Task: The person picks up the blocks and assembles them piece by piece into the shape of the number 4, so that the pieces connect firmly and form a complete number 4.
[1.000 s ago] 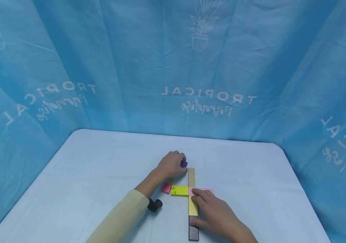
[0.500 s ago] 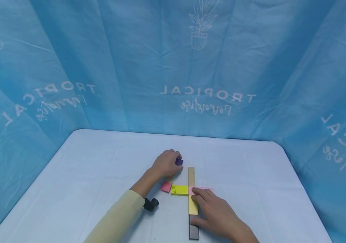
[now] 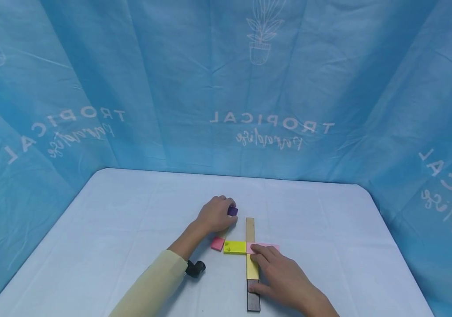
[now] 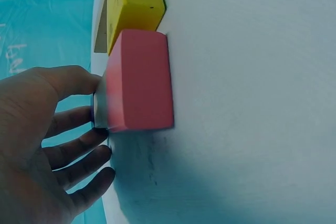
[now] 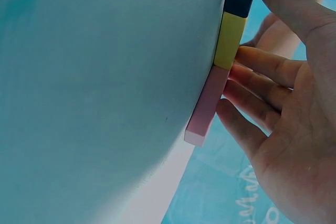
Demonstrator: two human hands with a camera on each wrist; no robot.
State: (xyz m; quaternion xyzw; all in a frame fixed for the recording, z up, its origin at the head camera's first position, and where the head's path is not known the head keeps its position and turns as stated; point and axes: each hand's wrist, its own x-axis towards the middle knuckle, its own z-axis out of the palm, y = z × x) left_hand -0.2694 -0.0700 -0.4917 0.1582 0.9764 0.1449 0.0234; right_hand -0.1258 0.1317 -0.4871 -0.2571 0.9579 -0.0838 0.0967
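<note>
My left hand [image 3: 215,215] pinches a small purple block [image 3: 232,211] between thumb and curled fingers. Partly hidden under that hand, a tan block [image 3: 224,234] runs slantwise down to a red block [image 3: 217,244]. The red block's corner lies close to a bright yellow block [image 3: 235,248], part of a cross of flat blocks. A tan block [image 3: 250,229] tops this cross, with a pink block [image 3: 268,245] at the right. Below are a pale yellow block [image 3: 252,267] and a dark block [image 3: 253,302]. My right hand [image 3: 285,279] rests its fingertips on the pink, pale yellow and dark blocks.
A white cloth covers the table [image 3: 150,202]. Blue printed curtains [image 3: 170,88] hang behind it and on both sides. A black wrist camera [image 3: 196,268] sits at the left sleeve's cuff.
My left hand has moved slightly left with the purple block, away from the cross's top tan block. The slanted tan block now shows more beside the red one. The right hand stays put.
</note>
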